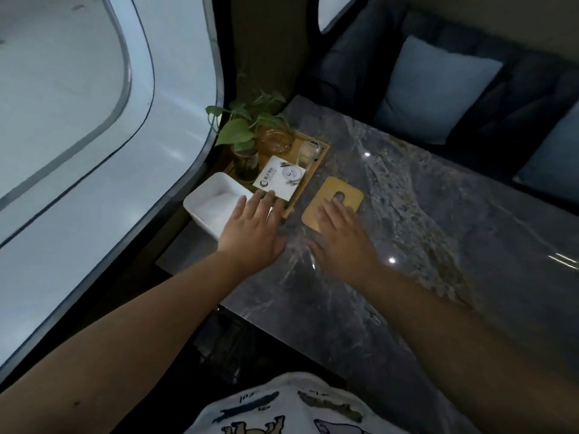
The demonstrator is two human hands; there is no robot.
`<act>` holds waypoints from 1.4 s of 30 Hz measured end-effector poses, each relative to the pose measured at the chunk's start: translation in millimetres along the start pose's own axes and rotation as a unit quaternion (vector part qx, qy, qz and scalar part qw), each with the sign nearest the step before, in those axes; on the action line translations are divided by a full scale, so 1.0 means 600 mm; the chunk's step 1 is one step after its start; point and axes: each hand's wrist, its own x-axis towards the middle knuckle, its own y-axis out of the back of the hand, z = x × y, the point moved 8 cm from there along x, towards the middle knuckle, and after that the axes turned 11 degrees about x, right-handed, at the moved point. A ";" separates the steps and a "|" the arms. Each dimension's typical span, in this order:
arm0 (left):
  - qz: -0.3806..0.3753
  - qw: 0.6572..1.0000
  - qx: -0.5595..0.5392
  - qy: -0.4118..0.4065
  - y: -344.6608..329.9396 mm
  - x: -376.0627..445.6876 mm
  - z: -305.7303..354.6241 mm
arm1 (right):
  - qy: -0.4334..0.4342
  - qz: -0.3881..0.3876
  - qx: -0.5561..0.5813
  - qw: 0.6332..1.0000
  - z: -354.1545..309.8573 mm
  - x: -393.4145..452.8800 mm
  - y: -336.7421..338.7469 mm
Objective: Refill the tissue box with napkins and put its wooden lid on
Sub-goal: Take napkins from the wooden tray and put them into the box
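Observation:
A white tissue box (200, 211) stands uncovered at the table's left edge, with white napkins (216, 205) inside it. My left hand (253, 230) is spread flat over the box's near right corner, fingers apart, holding nothing. The wooden lid (344, 192), a rounded square with a slot in it, lies flat on the marble table to the right of the box. My right hand (341, 236) rests on the lid's near part with its fingers laid flat and one fingertip at the slot.
A wooden tray (322, 151) behind the box holds a potted plant (246, 126), a glass ashtray (275, 140), a small glass (308, 153) and a white card (279, 178). The grey marble table (423, 220) stretches right. A dark sofa with blue cushions (435, 92) stands beyond.

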 end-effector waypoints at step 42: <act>0.111 0.917 -0.029 -0.381 0.214 -0.025 0.922 | -0.391 0.163 0.010 0.906 0.544 -0.798 0.129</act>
